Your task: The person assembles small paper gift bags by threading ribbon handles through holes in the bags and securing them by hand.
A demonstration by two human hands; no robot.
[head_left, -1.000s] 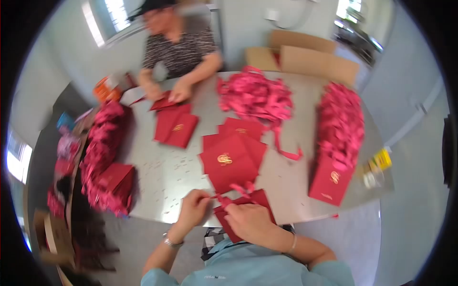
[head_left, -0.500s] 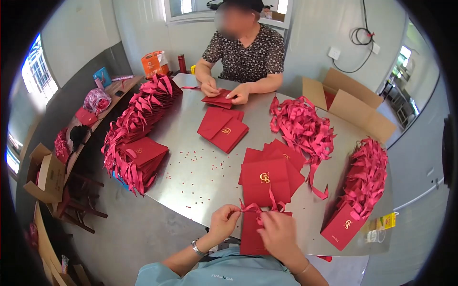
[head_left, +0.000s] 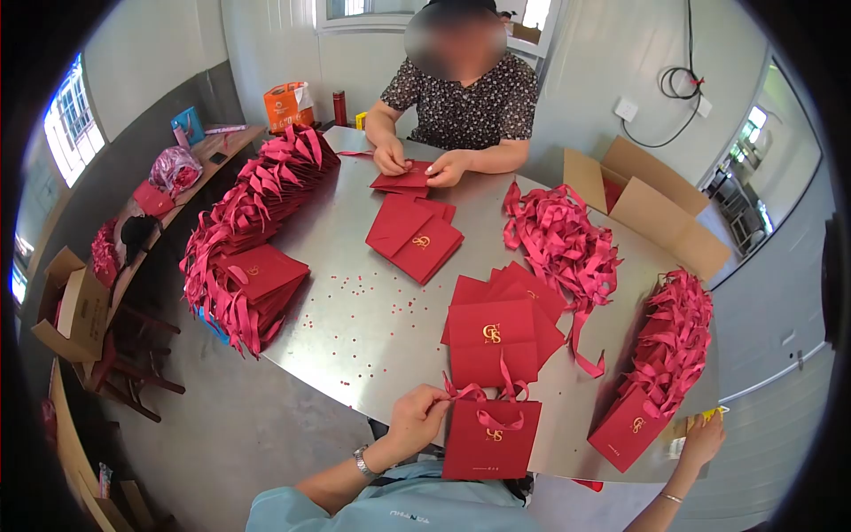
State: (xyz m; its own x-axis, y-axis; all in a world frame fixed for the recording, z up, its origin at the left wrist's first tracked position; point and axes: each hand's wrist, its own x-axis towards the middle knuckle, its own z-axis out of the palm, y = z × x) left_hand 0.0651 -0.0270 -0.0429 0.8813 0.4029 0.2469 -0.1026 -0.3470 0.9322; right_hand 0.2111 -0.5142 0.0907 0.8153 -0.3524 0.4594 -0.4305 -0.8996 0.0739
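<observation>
A red paper gift bag [head_left: 492, 452] with a gold logo lies at the table's near edge in front of me. My left hand [head_left: 418, 420] pinches its red ribbon [head_left: 456, 390] at the bag's upper left corner. Another stretch of ribbon crosses the bag's front. At the table's right edge, my right hand [head_left: 703, 441] has curled fingers beside a yellow packet [head_left: 712, 415] and a clear container [head_left: 677, 438]; what the fingertips hold is hidden. Just beyond the bag lies a stack of flat red bags [head_left: 493, 341].
Loose ribbons [head_left: 572, 244] lie heaped on the metal table [head_left: 355, 310]. Ribboned bags form rows at left [head_left: 257, 222] and right [head_left: 665, 355]. Across the table, a person [head_left: 470, 97] handles a red bag [head_left: 399, 179]. A cardboard box [head_left: 660, 217] stands at back right.
My right hand has left the bag's ribbon and moved right to the yellow packet, uncovering the bag's front. My left hand stays on the ribbon. The person opposite has turned their head.
</observation>
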